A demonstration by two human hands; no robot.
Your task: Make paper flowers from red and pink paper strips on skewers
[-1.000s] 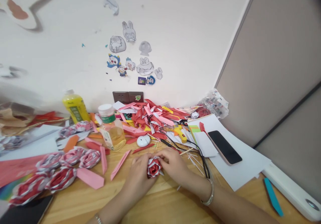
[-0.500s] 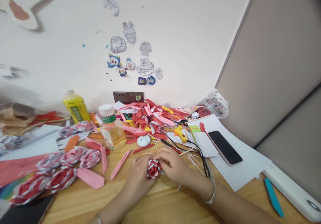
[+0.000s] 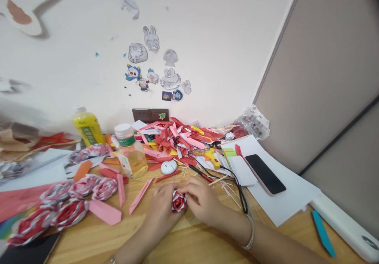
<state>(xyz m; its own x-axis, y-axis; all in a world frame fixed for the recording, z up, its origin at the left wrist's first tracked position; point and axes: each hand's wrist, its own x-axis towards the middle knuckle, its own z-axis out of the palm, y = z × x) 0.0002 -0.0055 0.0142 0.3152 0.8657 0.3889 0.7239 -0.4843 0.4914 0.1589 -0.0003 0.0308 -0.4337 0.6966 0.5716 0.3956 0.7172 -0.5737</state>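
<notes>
A small red and white paper rose (image 3: 179,201) is held between my two hands above the wooden table. My left hand (image 3: 162,204) wraps its side, fingers closed round the petals. From the right, my right hand (image 3: 197,198) pinches the flower's edge with thumb and fingers. The rose's underside is hidden by my hands. Several finished paper roses, red-white (image 3: 71,213) and pink-white (image 3: 104,189), lie to the left. A folded pink paper strip (image 3: 140,197) rests just left of my left hand.
Behind my hands lie a heap of folded strips (image 3: 168,137), a yellow glue gun (image 3: 211,157) with its cord and a white earbud case (image 3: 168,167). Two bottles, one clear (image 3: 132,157) and one yellow (image 3: 88,128), stand left. A phone (image 3: 265,174) rests on paper at right.
The view has shifted slightly. Both hands stay on the paper rose, which looks turned a little between the fingers.
</notes>
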